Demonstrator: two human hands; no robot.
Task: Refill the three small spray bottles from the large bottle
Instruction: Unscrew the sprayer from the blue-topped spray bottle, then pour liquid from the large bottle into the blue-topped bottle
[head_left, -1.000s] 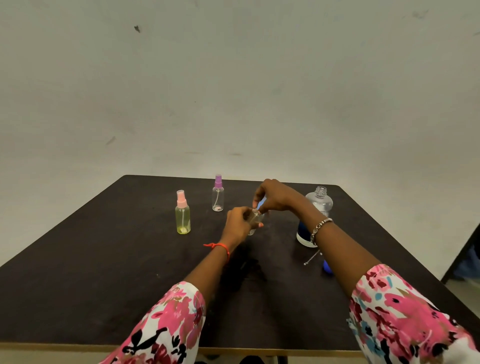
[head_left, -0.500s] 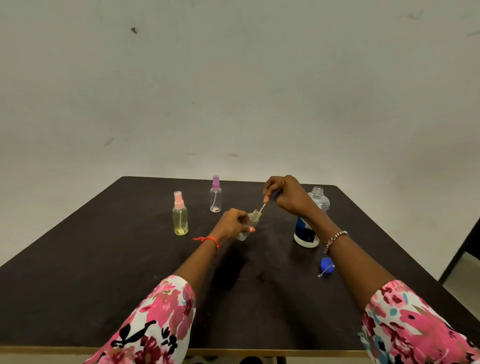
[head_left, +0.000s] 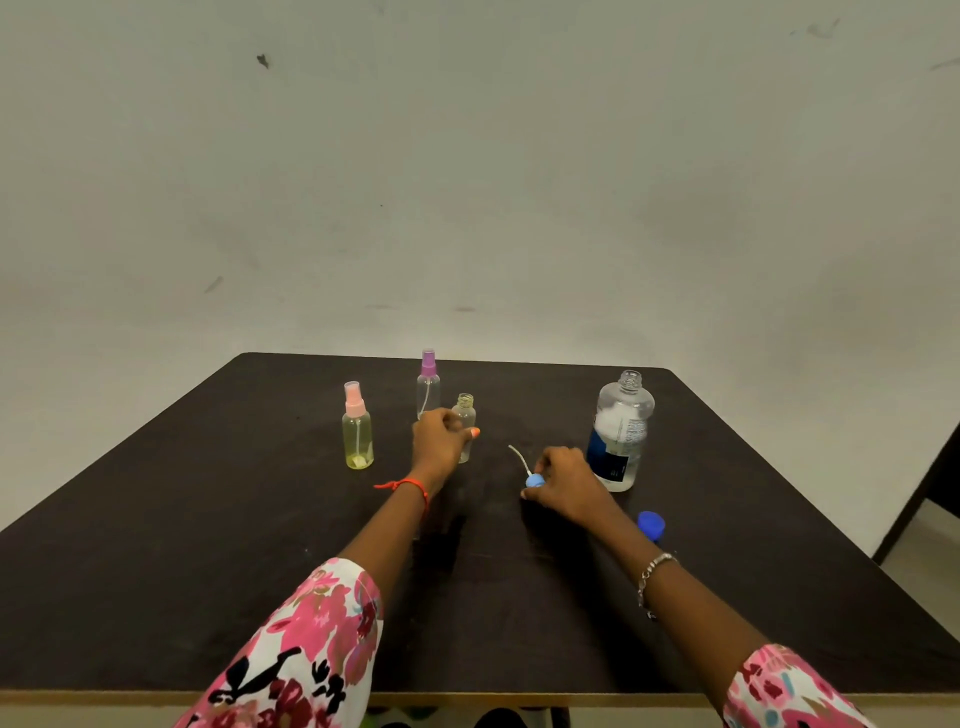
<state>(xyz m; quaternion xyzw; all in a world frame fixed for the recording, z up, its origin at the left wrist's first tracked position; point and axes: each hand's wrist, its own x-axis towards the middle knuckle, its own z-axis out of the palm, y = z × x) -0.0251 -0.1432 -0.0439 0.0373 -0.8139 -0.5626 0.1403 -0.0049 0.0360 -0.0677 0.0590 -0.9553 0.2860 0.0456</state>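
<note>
My left hand (head_left: 439, 441) grips a small clear spray bottle (head_left: 465, 415) that stands upright on the dark table (head_left: 208, 519) with its top off. My right hand (head_left: 563, 480) holds that bottle's blue spray head (head_left: 534, 480) low at the table, its white dip tube (head_left: 517, 457) pointing up and left. The large clear bottle (head_left: 621, 431), uncapped and partly filled, stands just right of my right hand. A pink-topped small bottle (head_left: 357, 428) with yellowish liquid and a purple-topped clear small bottle (head_left: 428, 382) stand to the left, both closed.
The large bottle's blue cap (head_left: 651, 525) lies on the table behind my right wrist. The table's right edge drops to a light floor (head_left: 924, 540), with a dark frame at far right. A plain wall rises behind the table.
My right hand pulled the spray head and tube out of the small bottle and lowered it to the table. My left hand set the bottle upright from a tilt.
</note>
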